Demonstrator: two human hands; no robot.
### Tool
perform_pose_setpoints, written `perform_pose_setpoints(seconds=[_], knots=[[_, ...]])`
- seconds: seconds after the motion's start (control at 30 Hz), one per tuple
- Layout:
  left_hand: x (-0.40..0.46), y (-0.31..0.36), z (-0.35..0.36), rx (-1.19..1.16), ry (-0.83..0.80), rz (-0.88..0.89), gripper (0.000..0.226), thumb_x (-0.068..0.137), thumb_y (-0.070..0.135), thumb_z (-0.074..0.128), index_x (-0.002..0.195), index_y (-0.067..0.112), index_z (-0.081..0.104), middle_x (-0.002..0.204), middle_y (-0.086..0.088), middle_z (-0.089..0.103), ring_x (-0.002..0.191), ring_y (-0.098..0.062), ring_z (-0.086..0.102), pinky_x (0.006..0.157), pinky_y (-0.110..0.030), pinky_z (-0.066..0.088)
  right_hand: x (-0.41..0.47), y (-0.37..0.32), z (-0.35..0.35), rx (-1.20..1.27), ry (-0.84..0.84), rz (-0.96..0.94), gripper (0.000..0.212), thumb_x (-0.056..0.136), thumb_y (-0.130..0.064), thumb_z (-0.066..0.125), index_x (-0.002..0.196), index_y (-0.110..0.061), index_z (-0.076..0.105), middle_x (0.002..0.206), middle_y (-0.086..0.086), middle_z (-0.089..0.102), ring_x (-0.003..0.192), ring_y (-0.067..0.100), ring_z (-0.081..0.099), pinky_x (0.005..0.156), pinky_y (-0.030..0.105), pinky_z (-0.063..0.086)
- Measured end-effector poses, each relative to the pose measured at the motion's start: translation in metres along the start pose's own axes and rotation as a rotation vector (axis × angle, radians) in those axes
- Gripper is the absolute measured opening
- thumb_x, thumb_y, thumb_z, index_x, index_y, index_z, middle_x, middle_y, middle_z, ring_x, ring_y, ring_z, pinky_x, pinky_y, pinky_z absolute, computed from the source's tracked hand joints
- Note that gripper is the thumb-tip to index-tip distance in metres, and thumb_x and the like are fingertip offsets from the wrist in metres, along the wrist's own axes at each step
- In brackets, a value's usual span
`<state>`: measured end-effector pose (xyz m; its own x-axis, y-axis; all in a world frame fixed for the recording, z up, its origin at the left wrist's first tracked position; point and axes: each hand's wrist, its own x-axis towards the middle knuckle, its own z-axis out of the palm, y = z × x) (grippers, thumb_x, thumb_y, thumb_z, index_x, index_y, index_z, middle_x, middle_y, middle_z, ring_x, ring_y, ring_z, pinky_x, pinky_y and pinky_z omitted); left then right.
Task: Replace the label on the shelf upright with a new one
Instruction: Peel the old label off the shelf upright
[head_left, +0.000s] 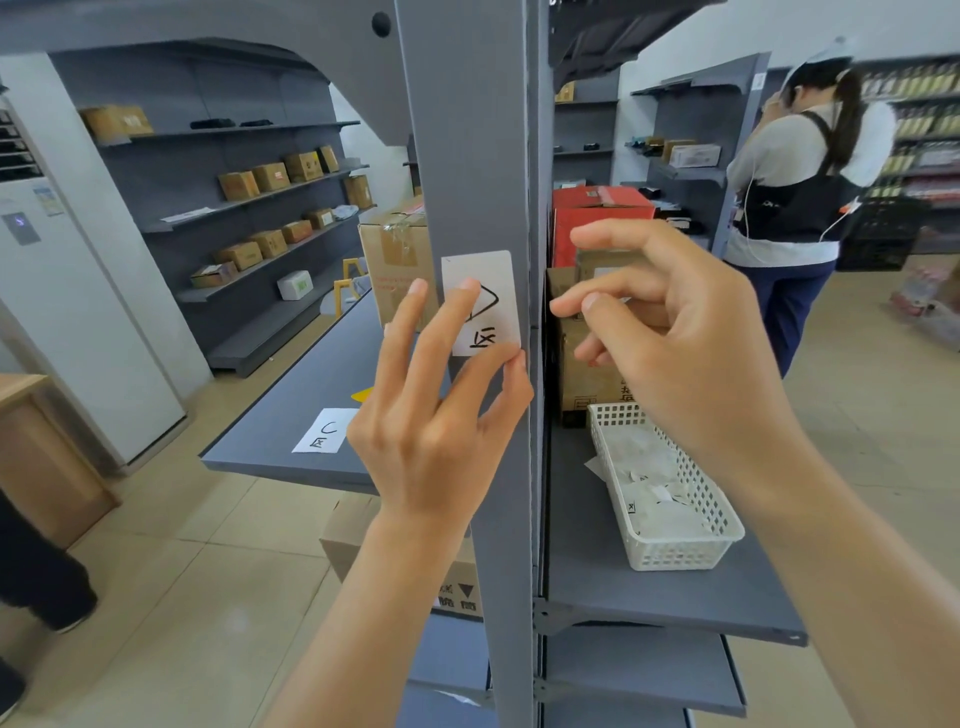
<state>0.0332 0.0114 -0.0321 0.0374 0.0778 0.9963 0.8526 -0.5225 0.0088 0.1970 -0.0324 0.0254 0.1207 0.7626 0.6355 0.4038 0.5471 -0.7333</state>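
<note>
Left hand (431, 431) pinches the lower corner of the label (483, 267) on the shelf upright (467, 156), likely to peel it; right hand (685, 332) hovers, fingers loosely curled, empty.

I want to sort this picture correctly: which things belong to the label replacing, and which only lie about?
Job: label on shelf upright; left hand pinching its corner; right hand; probably loose label and white basket of slips.
Lying about: cardboard boxes; red box.

I read "区" on the upright label (496, 322); the loose label (324, 431) on the shelf (280, 415) says "C 区"
</note>
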Motion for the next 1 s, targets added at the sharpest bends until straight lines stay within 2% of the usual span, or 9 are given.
perform_pose_setpoints(seconds=[0.13,0.27,0.37,0.43,0.5,0.67,0.77,0.93,1.0], knots=[[0.001,0.002,0.005,0.038,0.001,0.003,0.017,0.088,0.018,0.074,0.071,0.021,0.077,0.117,0.000,0.074,0.120,-0.027,0.067,0.050,-0.033,0.054,0.002,-0.002,0.001,-0.008,-0.001,-0.001,0.039,0.097,-0.003,0.059,0.124,-0.029,0.067,0.088,-0.011,0.081,0.066,0.016,0.074,0.067,0.022,0.062],[-0.003,0.001,0.010,-0.019,-0.079,-0.058,0.015,0.092,0.016,0.065,0.079,0.012,0.071,0.125,0.002,0.046,0.137,-0.027,0.048,0.087,-0.048,0.058,0.002,-0.002,0.006,-0.051,-0.006,-0.029,0.038,0.095,-0.004,0.060,0.122,-0.030,0.067,0.086,-0.010,0.081,0.068,0.020,0.073,0.072,0.034,0.063],[-0.003,-0.002,0.009,-0.063,-0.116,-0.116,0.011,0.091,0.014,0.063,0.083,0.008,0.068,0.123,0.001,0.042,0.138,-0.027,0.046,0.100,-0.039,0.050,0.001,-0.002,0.008,-0.090,0.005,-0.001,0.023,0.093,-0.012,0.063,0.109,-0.028,0.070,0.080,-0.004,0.079,0.065,0.021,0.073,0.072,0.039,0.061],[-0.001,-0.003,0.005,-0.083,-0.127,-0.144,0.010,0.090,0.014,0.063,0.084,0.008,0.068,0.120,0.002,0.042,0.135,-0.024,0.047,0.095,-0.033,0.047,0.002,-0.005,0.010,-0.121,-0.019,0.041,0.011,0.095,-0.023,0.066,0.087,-0.022,0.074,0.070,-0.001,0.077,0.058,0.015,0.072,0.068,0.040,0.062],[0.001,-0.003,0.002,-0.072,-0.124,-0.140,0.009,0.089,0.013,0.064,0.083,0.008,0.068,0.116,0.000,0.046,0.122,-0.022,0.048,0.086,-0.033,0.048,0.003,-0.007,0.014,-0.153,-0.060,0.108,0.035,0.097,-0.038,0.065,0.068,-0.020,0.075,0.060,-0.003,0.075,0.049,0.007,0.067,0.062,0.035,0.063],[0.006,-0.006,-0.005,-0.055,-0.116,-0.095,0.010,0.088,0.012,0.065,0.080,0.006,0.067,0.098,-0.014,0.066,0.098,-0.020,0.044,0.073,-0.032,0.046,0.006,-0.016,0.026,-0.186,-0.137,0.211,0.045,0.093,-0.056,0.065,0.065,-0.023,0.078,0.059,-0.008,0.076,0.044,0.010,0.068,0.051,0.018,0.056],[0.007,-0.008,-0.009,-0.073,-0.135,-0.076,0.011,0.087,0.012,0.064,0.080,0.005,0.067,0.097,-0.014,0.066,0.097,-0.019,0.044,0.074,-0.030,0.045,0.007,-0.019,0.029,-0.204,-0.131,0.200,0.041,0.093,-0.053,0.066,0.068,-0.025,0.080,0.061,-0.010,0.077,0.048,0.016,0.072,0.056,0.023,0.061],[0.008,-0.013,-0.016,-0.099,-0.130,-0.068,0.010,0.086,0.013,0.064,0.080,0.005,0.068,0.096,-0.014,0.066,0.097,-0.019,0.044,0.077,-0.026,0.041,0.006,-0.024,0.035,-0.182,-0.135,0.071,0.027,0.094,-0.027,0.069,0.067,-0.030,0.076,0.061,-0.007,0.076,0.043,0.002,0.063,0.047,0.014,0.053],[0.007,-0.015,-0.019,-0.114,-0.134,-0.065,0.009,0.085,0.012,0.065,0.080,0.005,0.068,0.096,-0.015,0.065,0.096,-0.019,0.044,0.079,-0.024,0.040,0.006,-0.025,0.038,-0.205,-0.129,0.015,0.023,0.091,-0.022,0.070,0.069,-0.025,0.076,0.060,-0.004,0.075,0.047,0.006,0.064,0.055,0.025,0.058]])
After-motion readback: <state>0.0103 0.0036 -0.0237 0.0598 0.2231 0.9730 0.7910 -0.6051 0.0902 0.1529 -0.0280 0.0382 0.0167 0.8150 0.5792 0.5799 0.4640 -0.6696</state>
